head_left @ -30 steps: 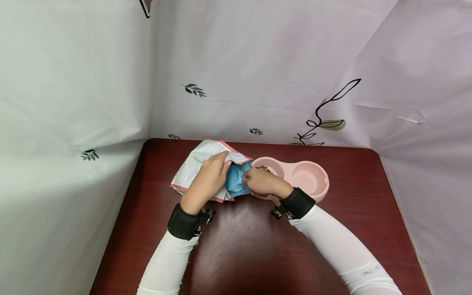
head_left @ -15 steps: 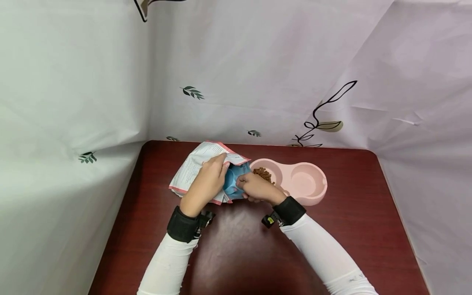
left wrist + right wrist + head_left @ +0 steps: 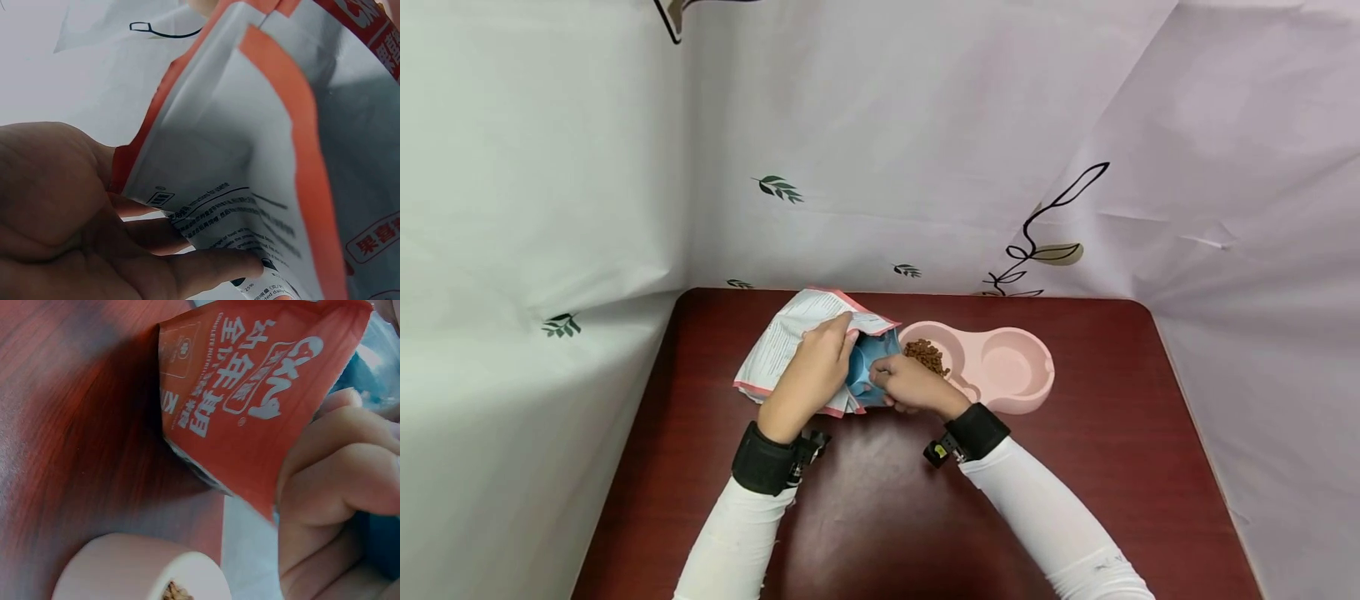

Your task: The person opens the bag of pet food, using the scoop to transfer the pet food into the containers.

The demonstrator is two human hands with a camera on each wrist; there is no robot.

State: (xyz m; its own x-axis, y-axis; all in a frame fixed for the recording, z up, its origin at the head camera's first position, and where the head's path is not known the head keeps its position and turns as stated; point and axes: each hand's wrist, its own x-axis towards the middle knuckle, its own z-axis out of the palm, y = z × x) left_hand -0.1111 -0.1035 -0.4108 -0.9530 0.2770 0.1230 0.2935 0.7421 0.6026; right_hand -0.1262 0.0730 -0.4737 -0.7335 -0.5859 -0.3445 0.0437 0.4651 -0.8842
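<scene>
A pet food bag [image 3: 777, 343], with a printed white back and red edges, lies on its side at the table's far left. My left hand [image 3: 815, 360] holds the edge of its mouth; in the left wrist view the fingers [image 3: 206, 270] lie along the printed panel. At the gaping mouth my right hand [image 3: 916, 385] has curled fingers and seems to grip a blue scoop [image 3: 859, 368], partly inside the bag; its handle is hidden. The right wrist view shows the bag's red front [image 3: 234, 394] beside the curled fingers [image 3: 350, 481].
Just right of the bag stands a pink double bowl [image 3: 976, 354]. Brown kibble [image 3: 927, 355] lies in its left compartment. The dark red wooden table [image 3: 1097, 392] ends at patterned white cloth walls [image 3: 880, 167] on the back and sides.
My right hand has moved left from over the bowl to the bag's mouth, uncovering the kibble. The left hand keeps its hold on the bag. The whole head view has shifted slightly.
</scene>
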